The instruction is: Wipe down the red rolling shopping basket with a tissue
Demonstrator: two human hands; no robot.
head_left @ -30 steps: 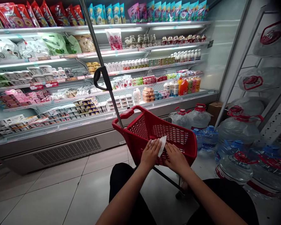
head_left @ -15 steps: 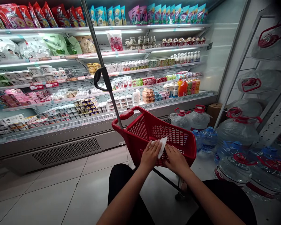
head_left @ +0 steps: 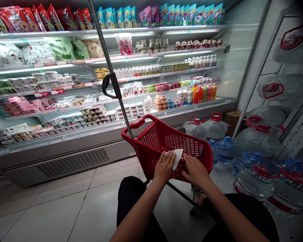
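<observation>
In the head view, a red plastic shopping basket cart [head_left: 141, 151] with lattice sides stands before my knees. My left hand [head_left: 164, 168] lies over its near rim, fingers close together, pressing a white wipe [head_left: 178, 158] against it. The wipe sticks out to the right of those fingers, and its rest is hidden beneath them. Just right of the wipe, my right hand [head_left: 196, 170] reaches over the same rim with its fingers stretched out and the thumb apart. Nothing shows in that hand.
A metal pole with a black handle [head_left: 111, 85] rises at the cart's left end. Behind stands a refrigerated display [head_left: 73, 158] stocked with dairy, drinks and bagged goods. Large water bottles [head_left: 254, 183] crowd the floor at right, beside a white rack [head_left: 252, 84]. Pale tiles [head_left: 58, 208] cover the floor.
Both hands have shifted slightly right along the basket's near rim. The wipe has moved right with my left hand, and my right fingers are a little farther along the rim.
</observation>
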